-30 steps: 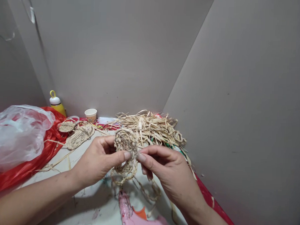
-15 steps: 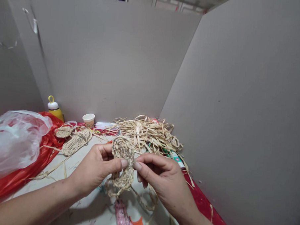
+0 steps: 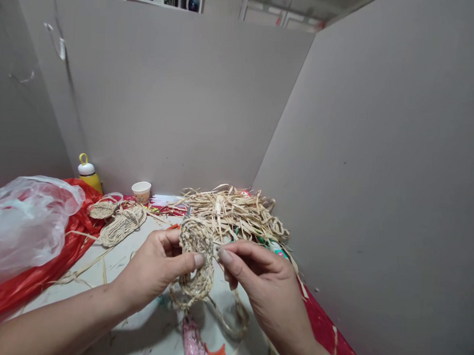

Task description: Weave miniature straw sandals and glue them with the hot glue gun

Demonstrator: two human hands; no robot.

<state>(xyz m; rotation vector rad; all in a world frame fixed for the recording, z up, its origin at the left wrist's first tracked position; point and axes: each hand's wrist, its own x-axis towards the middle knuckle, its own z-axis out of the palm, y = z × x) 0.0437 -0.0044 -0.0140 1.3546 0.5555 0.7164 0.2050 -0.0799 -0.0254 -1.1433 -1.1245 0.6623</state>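
A coiled, braided straw piece (image 3: 197, 238) is upright in the middle, with a loose braid tail (image 3: 230, 326) curving down to its right. My left hand (image 3: 158, 260) pinches its left side, thumb across the front and fingers behind. Just right of the piece, my right hand (image 3: 256, 275) has thumb and forefinger pressed together; whatever is between the tips is too small to make out. Below the piece stands a pink glue-smeared tool (image 3: 191, 340) beside an orange part (image 3: 217, 353).
A heap of dry straw (image 3: 235, 211) lies at the back. Farther left are a paper cup (image 3: 141, 192), a yellow bottle (image 3: 90, 176), woven oval pieces (image 3: 123, 225) and plastic bags (image 3: 26, 220). Grey partitions (image 3: 177, 101) rise behind and to the right.
My right fingertips have come slightly away from the coiled piece, to the right. The left hand still holds it. The view has shifted a little.
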